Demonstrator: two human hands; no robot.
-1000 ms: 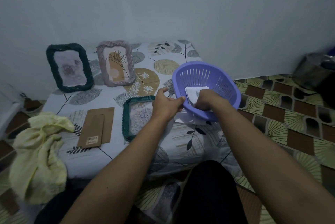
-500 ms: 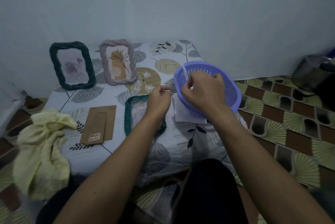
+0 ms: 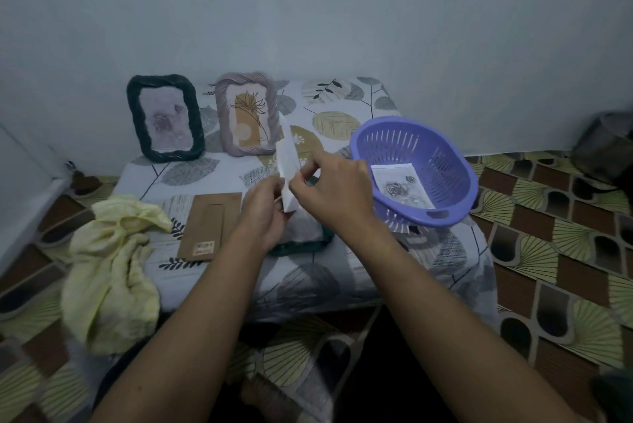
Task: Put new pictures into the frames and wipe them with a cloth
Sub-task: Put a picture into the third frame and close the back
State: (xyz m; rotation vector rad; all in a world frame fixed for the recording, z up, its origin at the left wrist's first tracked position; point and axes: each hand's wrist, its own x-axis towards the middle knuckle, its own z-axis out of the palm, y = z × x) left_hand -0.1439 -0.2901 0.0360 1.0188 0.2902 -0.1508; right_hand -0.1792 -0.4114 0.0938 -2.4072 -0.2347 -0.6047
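Both hands hold a white picture sheet [image 3: 287,158] edge-on above the low table: my right hand [image 3: 334,184] pinches its near edge and my left hand [image 3: 266,212] grips its lower corner. Under the hands lies a teal frame [image 3: 301,246], face down and mostly hidden. Its brown backing board [image 3: 209,225] lies to the left. A dark green frame [image 3: 165,118] and a mauve frame [image 3: 246,114], each with a picture, lean on the wall. A yellow cloth [image 3: 113,261] hangs over the table's left corner.
A purple slotted basket [image 3: 416,170] stands on the right of the table with another rose picture [image 3: 400,187] inside. The table wears a leaf-print cover [image 3: 342,107]. Patterned floor mats [image 3: 565,251] lie around, and a dark pot [image 3: 603,145] sits far right.
My right hand has lifted a white sheet out of the basket and carried it left over the teal frame. My left hand has let go of the basket rim and taken the sheet's lower corner.
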